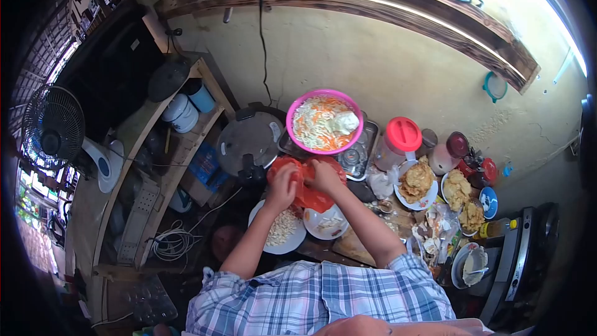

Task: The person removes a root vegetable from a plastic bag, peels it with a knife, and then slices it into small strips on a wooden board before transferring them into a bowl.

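Note:
Both hands grip a thin red plastic bag (pixel 313 200), spread between them in the middle of the head view. My left hand (pixel 283 188) has its fingers bent over the bag's left part. On the other side my right hand (pixel 325 178) closes on it, partly wrapped by the plastic. Just beyond the bag stands a pink basin (pixel 291 140) of shredded cabbage and carrot with a white lump on top. Below my left hand is a white plate (pixel 298 241) of pale chopped pieces. A smaller white bowl (pixel 317 234) with pale bits lies under the bag.
A lidded pot (pixel 245 140) stands left, beside wooden shelves (pixel 163 202). A metal tray (pixel 370 149) sits behind the bag. To the right are a red-lidded jug (pixel 403 140), plates of fried food (pixel 418 182), a bowl with a spoon (pixel 461 267) and a stove (pixel 519 255).

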The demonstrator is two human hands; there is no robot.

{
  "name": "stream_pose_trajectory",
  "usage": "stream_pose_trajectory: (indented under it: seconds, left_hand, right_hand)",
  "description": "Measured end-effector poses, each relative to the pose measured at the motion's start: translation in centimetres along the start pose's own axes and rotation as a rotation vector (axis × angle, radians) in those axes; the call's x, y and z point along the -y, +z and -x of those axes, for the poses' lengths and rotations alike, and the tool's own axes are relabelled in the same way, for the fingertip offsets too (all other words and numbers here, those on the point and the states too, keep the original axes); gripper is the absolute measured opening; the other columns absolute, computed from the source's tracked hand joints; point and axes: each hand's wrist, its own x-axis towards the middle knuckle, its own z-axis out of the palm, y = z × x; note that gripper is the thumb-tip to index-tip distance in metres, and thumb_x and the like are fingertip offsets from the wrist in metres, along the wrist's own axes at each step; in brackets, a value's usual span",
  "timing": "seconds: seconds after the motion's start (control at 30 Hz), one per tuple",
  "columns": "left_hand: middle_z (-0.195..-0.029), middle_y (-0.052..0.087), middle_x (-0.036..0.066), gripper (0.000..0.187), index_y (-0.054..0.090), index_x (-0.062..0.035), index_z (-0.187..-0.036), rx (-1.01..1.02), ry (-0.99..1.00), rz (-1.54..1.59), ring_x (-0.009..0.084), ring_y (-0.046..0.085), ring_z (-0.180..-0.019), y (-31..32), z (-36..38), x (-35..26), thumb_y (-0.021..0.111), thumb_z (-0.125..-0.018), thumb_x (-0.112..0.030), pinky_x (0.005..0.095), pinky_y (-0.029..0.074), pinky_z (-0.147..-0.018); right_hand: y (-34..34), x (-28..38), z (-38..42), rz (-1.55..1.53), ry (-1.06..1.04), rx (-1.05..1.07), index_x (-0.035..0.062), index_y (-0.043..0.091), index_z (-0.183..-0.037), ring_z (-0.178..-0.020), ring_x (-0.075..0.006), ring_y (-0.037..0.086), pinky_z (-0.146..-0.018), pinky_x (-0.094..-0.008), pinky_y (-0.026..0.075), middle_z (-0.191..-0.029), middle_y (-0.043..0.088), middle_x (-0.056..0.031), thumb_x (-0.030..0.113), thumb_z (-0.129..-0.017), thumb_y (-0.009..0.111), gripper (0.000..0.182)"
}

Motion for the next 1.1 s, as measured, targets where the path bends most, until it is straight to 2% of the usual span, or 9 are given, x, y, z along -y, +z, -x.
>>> stream_pose_trajectory:
  seconds: [0.17,0.47,0.63,0.73,0.83,0.87,0.93,1.0,1.1]
  left_hand:
    - [-0.102,0.065,0.012,0.034,0.068,-0.0077,-0.096,0.644,-0.207,-0.604,0.0260,0.055,-0.109,-2.8,0.1,3.4,0.053,-0.088,-0.037,0.0653,0.017,-0.104]
    - [-0.086,0.066,0.012,0.013,0.066,-0.0067,-0.081,0.086,-0.167,-0.257,0.0298,0.058,-0.098,-6.6,-1.3,3.8,0.066,-0.076,-0.019,0.0518,0.038,-0.090]
    - [-0.089,0.066,0.013,0.010,0.066,-0.0062,-0.083,0.338,-0.077,0.095,0.0322,0.062,-0.089,2.0,-4.4,8.3,0.060,-0.077,-0.011,0.0401,0.049,-0.076]
    - [-0.097,0.066,0.012,0.023,0.066,-0.0093,-0.097,0.638,-0.145,-0.640,0.0316,0.061,-0.097,6.4,-4.0,12.4,0.050,-0.085,-0.021,0.0481,0.049,-0.079]
    - [-0.108,0.063,0.013,0.031,0.061,-0.0139,-0.111,0.420,-0.072,-0.538,0.0302,0.055,-0.112,5.8,-3.0,13.4,0.052,-0.085,-0.028,0.0509,0.048,-0.082]
    - [-0.116,0.060,0.013,0.043,0.054,-0.0178,-0.124,0.122,-0.227,0.170,0.0291,0.047,-0.122,12.4,0.3,22.9,0.054,-0.084,-0.036,0.0490,0.044,-0.090]
    - [-0.116,0.060,0.014,0.044,0.056,-0.0166,-0.122,0.315,-0.258,-0.175,0.0297,0.048,-0.120,10.1,-1.2,21.3,0.054,-0.084,-0.039,0.0484,0.043,-0.092]
    - [-0.117,0.061,0.016,0.046,0.062,-0.0121,-0.114,0.671,-0.618,-0.402,0.0315,0.054,-0.115,4.0,-5.3,14.5,0.056,-0.082,-0.044,0.0466,0.040,-0.097]
    - [-0.105,0.066,0.014,0.031,0.070,-0.0129,-0.096,0.665,-0.441,-0.706,0.0313,0.062,-0.101,1.6,-4.7,13.1,0.059,-0.079,-0.036,0.0453,0.041,-0.097]
  right_hand:
    - [6.0,-4.5,-4.8,0.268,-0.102,0.231,0.0004,0.062,-0.096,-0.085,-0.0376,0.064,-0.073,-0.0441,0.051,-0.090,0.066,-0.0213,0.012,-0.065,0.069,0.035]
    - [-9.5,3.2,1.4,0.081,0.114,-0.458,0.0020,0.059,-0.099,-0.083,-0.0384,0.063,-0.072,-0.0469,0.049,-0.085,0.065,-0.0221,-0.004,-0.071,0.052,0.029]
    - [-11.0,8.4,2.7,0.071,0.039,-0.421,0.0015,0.058,-0.098,-0.083,-0.0360,0.063,-0.071,-0.0457,0.049,-0.086,0.063,-0.0190,-0.006,-0.071,0.052,0.028]
    - [-9.1,10.5,2.4,0.410,-0.044,-0.468,0.0029,0.059,-0.098,-0.089,-0.0363,0.059,-0.074,-0.0436,0.050,-0.100,0.058,-0.0171,-0.005,-0.067,0.056,0.031]
    - [-5.6,11.2,0.4,0.245,-0.410,-0.356,0.0035,0.061,-0.094,-0.088,-0.0336,0.060,-0.076,-0.0406,0.050,-0.100,0.060,-0.0144,-0.001,-0.066,0.058,0.028]
    - [-3.7,10.3,-0.6,0.196,-0.508,-0.208,0.0039,0.063,-0.091,-0.086,-0.0339,0.061,-0.075,-0.0405,0.050,-0.096,0.062,-0.0140,0.001,-0.069,0.057,0.023]
    - [-0.4,8.5,-2.2,0.147,-0.602,-0.060,0.0044,0.065,-0.089,-0.083,-0.0342,0.062,-0.075,-0.0404,0.050,-0.093,0.063,-0.0135,0.003,-0.072,0.056,0.019]
    - [2.3,7.0,-3.1,0.187,-0.370,0.230,0.0068,0.068,-0.085,-0.080,-0.0299,0.066,-0.069,-0.0400,0.052,-0.087,0.067,-0.0113,0.011,-0.080,0.054,0.015]
    - [6.2,3.5,-4.2,0.525,0.177,0.233,0.0096,0.068,-0.091,-0.079,-0.0244,0.068,-0.064,-0.0395,0.053,-0.089,0.069,-0.0092,0.016,-0.085,0.051,0.019]
